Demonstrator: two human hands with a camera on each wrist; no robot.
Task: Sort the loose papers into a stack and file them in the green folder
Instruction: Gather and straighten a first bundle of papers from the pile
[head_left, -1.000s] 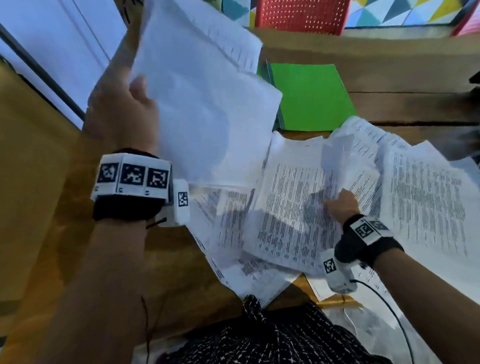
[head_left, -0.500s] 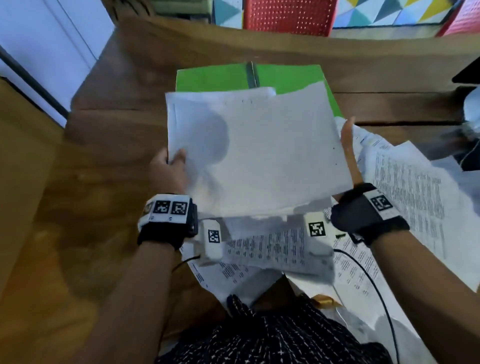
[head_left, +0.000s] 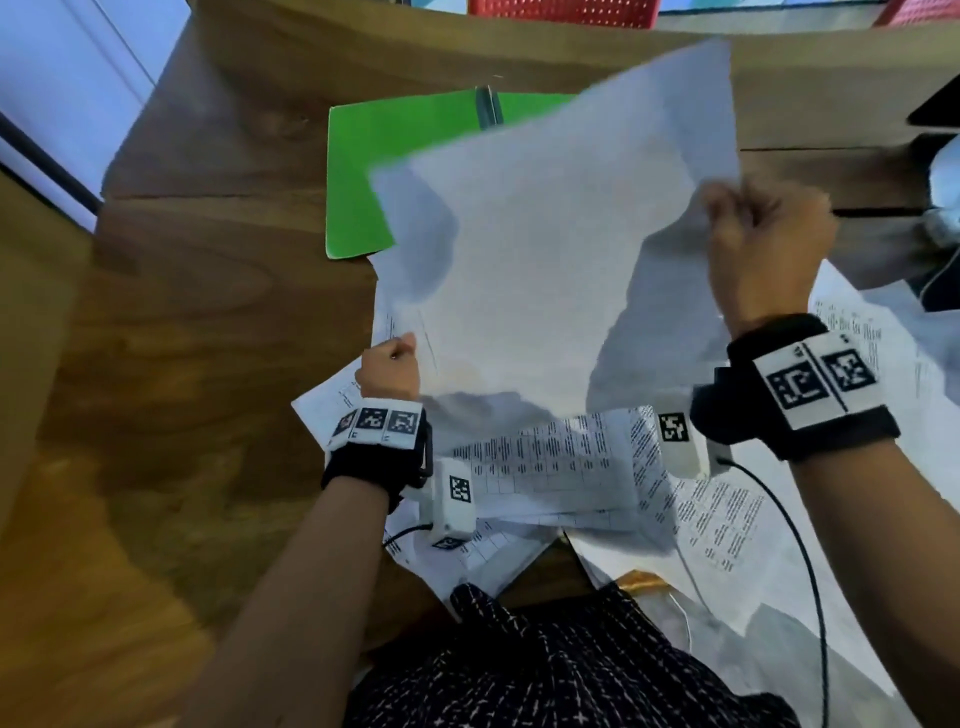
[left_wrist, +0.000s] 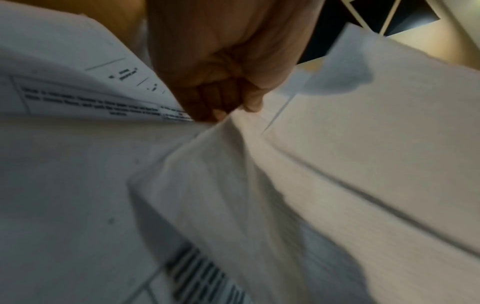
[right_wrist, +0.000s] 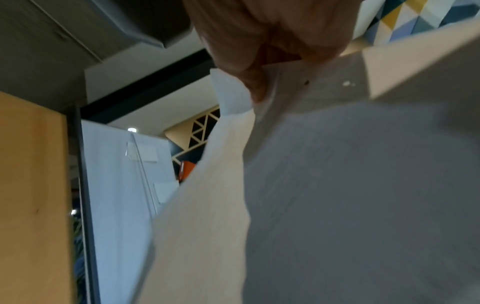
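Note:
Both hands hold a bundle of white sheets (head_left: 545, 260) up over the table, blank backs towards me. My left hand (head_left: 390, 366) pinches its lower left edge; the left wrist view shows the fingers curled on the sheets (left_wrist: 259, 174). My right hand (head_left: 753, 234) grips the right edge higher up, thumb and fingers pinching the paper (right_wrist: 337, 185). The green folder (head_left: 395, 166) lies open on the wooden table beyond, partly hidden by the bundle. Loose printed papers (head_left: 550, 462) lie spread under my wrists and to the right.
More printed sheets (head_left: 852, 353) cover the table's right side. A cable (head_left: 810, 571) runs from the right wrist camera. A red chair (head_left: 561, 10) stands beyond the far edge. Bare wood (head_left: 208, 338) shows at the left. A dark object (head_left: 935, 109) sits at the far right.
The bundle has tilted, its right side now higher. My right hand went from flat against its edge to gripping it, raised. My left hand dropped lower on the left edge.

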